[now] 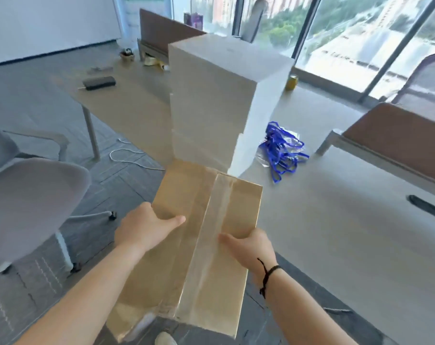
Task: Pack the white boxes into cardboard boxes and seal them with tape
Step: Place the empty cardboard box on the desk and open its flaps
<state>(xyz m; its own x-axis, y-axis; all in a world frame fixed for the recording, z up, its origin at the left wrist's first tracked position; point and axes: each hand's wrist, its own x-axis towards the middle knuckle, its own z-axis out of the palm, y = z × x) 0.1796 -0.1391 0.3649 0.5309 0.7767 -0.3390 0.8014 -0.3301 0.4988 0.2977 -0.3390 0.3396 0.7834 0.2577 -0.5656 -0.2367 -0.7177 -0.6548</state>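
The brown cardboard box [186, 250], sealed along its middle with a strip of clear tape [206, 240], sits in our two hands at the near edge of the pale grey desk [336, 245]. Our left hand [141, 230] grips its left side, thumb lying on top; our right hand [251, 247] grips the right side likewise. Just beyond it a tall stack of white boxes [211, 100] stands on the desk, with blue lanyards [281, 148] beside it.
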